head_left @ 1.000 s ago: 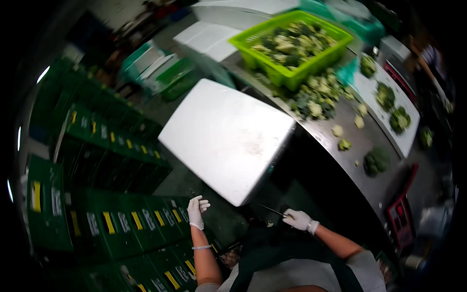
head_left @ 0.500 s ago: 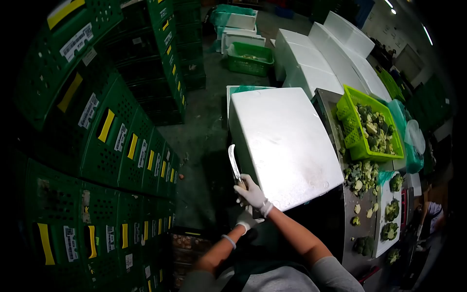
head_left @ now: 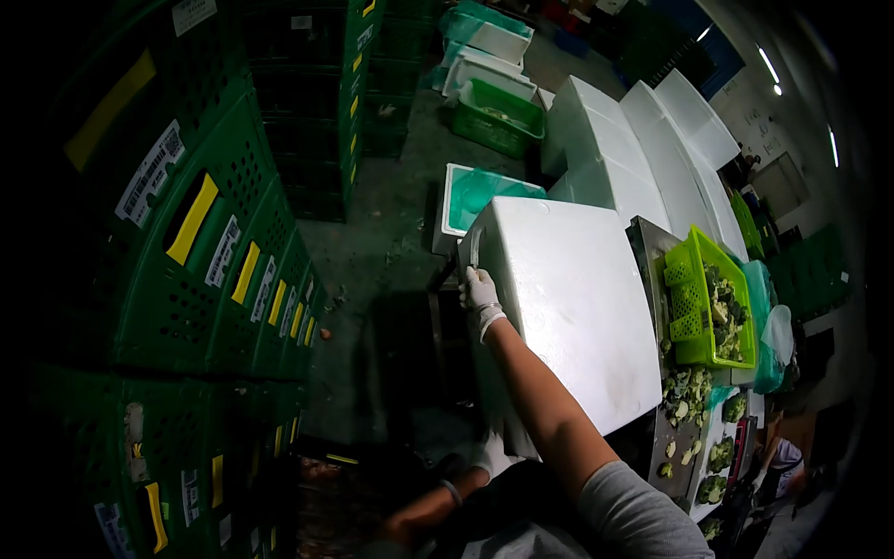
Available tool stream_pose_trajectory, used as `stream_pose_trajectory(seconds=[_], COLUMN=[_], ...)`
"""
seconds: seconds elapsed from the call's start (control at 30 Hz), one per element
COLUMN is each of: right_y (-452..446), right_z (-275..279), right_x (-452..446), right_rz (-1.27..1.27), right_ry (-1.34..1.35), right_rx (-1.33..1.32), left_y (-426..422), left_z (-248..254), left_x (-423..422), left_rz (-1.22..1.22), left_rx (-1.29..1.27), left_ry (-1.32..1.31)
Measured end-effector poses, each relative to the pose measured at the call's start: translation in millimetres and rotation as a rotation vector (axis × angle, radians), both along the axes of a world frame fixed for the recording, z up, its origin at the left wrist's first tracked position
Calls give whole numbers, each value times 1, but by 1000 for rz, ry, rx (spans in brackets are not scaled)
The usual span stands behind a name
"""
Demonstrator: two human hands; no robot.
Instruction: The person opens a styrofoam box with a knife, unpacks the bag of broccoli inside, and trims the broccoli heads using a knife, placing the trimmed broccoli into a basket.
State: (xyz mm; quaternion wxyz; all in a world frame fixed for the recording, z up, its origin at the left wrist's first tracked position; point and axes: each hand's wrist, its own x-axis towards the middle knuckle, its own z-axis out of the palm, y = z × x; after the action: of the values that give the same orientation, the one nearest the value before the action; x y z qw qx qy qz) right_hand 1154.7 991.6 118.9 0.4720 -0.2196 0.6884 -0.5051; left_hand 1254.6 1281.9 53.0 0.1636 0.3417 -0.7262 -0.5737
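In a white glove, my right hand (head_left: 480, 291) is closed around a curved-blade knife (head_left: 476, 248). The blade points away from me, along the left side of a large white foam box (head_left: 582, 298). My left hand (head_left: 494, 457), also gloved, is low at the near left corner of that box. Its fingers are dim and partly hidden, and I cannot tell whether it grips the box. Behind the large box stands an open foam box (head_left: 454, 200) with a green plastic liner.
Stacked dark green crates (head_left: 214, 307) rise on the left. To the right, a metal table (head_left: 658, 438) bears a lime-green basket (head_left: 684, 321) of broccoli pieces, loose florets (head_left: 687, 396) and broccoli heads (head_left: 721, 455). A green tub (head_left: 498, 121) stands farther back. Another person (head_left: 785, 466) is at far right.
My right hand has moved forward along the box's left side with the knife. My left hand has separated from it and dropped back toward me. The view has shifted.
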Motion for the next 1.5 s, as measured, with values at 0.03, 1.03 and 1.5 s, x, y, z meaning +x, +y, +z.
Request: stream_pose_trajectory(seconds=[0.03, 1.03, 1.5], right_y=[-3, 178, 377], right_z=[-6, 1, 37], right_x=[0, 36, 67], right_rz=[-28, -394, -259], right_ry=[-1, -63, -291], right_rx=[-26, -102, -9], left_y=[3, 27, 5], left_z=[-6, -79, -69], left_x=[-3, -8, -8], left_rz=[6, -13, 247], left_rx=[53, 517, 542], left_ry=[34, 205, 167])
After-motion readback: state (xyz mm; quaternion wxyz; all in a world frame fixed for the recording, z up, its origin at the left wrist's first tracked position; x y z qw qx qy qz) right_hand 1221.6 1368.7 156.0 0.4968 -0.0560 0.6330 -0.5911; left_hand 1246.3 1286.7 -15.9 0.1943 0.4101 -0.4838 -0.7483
